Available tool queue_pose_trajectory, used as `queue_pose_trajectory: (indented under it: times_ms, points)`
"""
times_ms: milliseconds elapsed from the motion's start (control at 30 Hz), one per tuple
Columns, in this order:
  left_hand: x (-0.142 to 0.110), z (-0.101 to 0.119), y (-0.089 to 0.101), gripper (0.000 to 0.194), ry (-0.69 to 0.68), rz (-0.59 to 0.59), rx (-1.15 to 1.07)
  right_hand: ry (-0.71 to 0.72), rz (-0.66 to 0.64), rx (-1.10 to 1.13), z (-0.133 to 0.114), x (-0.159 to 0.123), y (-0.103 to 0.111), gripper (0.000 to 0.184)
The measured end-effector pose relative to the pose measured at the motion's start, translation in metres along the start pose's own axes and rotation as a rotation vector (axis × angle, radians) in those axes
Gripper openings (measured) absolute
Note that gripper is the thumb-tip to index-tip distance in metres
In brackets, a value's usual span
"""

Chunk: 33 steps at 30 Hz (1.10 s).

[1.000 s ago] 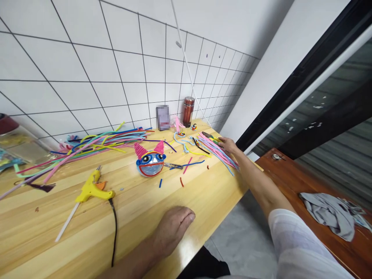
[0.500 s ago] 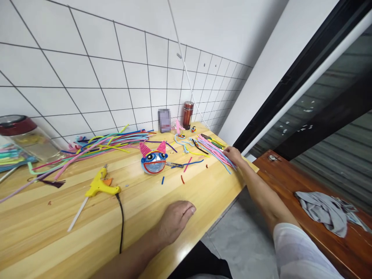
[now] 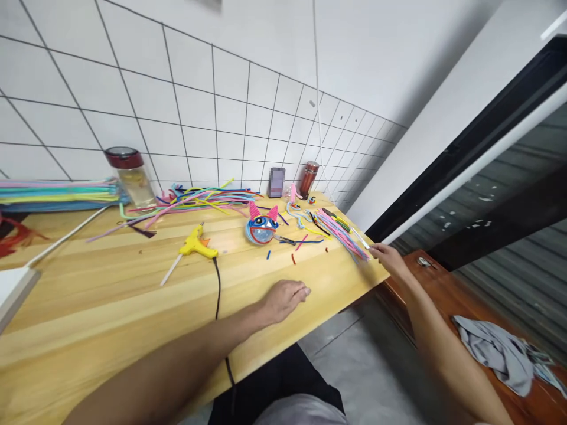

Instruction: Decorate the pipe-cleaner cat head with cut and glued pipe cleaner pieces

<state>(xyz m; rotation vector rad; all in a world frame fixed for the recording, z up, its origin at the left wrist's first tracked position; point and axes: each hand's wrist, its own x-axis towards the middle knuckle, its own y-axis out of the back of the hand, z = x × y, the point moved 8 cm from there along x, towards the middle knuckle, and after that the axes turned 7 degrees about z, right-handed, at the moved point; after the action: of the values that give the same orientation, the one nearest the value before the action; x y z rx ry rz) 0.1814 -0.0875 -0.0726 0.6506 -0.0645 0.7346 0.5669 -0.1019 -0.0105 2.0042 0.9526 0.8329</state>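
My right hand (image 3: 384, 257) pinches the end of a slim white stick (image 3: 361, 238) at the table's right end. Beside it lies a bundle of pink and blue pipe cleaners (image 3: 339, 231), with pliers (image 3: 341, 222) with yellow-green handles behind. My left hand (image 3: 286, 300) rests on the tabletop near the front edge, fingers curled together, nothing visible in it. In front of that hand stands a clear ball with a pipe-cleaner face and pink ears (image 3: 261, 229). A small dark-tipped tool (image 3: 284, 239) lies against the ball's right side.
A yellow glue gun (image 3: 198, 243) with a black cord lies left of the ball. More pipe cleaners (image 3: 208, 199), a glass bottle (image 3: 132, 180), a phone (image 3: 277, 182) and a red flask (image 3: 309, 180) line the wall. A grey cloth (image 3: 496, 348) lies on the brown bench (image 3: 411, 277) at right.
My right hand has moved off the pink pipe cleaners and now holds a slim white stick. The view has swung left and my left hand stays resting on the table.
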Motion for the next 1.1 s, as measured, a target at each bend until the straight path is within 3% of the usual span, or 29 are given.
queue_pose_trajectory:
  times_ms: [200, 367, 700, 867, 1100]
  points:
    - [-0.001, 0.004, 0.015, 0.042, 0.019, 0.114, -0.013, 0.098, -0.162, 0.135, -0.033, -0.08, -0.061, 0.037]
    - [-0.001, 0.008, 0.012, 0.04, -0.008, 0.118, 0.011, 0.143, -0.194, 0.12, -0.057, -0.091, -0.093, 0.033]
    - [0.002, 0.006, 0.002, 0.041, -0.087, 0.099, 0.178, 0.296, -0.001, 0.056, -0.086, -0.085, -0.104, 0.051]
    - [0.001, 0.008, 0.0, 0.043, -0.091, 0.046, 0.266, 0.35, 0.016, 0.043, -0.087, -0.085, -0.106, 0.045]
    - [0.0, 0.011, 0.005, 0.044, -0.111, 0.075, 0.238, 0.361, 0.057, 0.011, -0.084, -0.081, -0.107, 0.042]
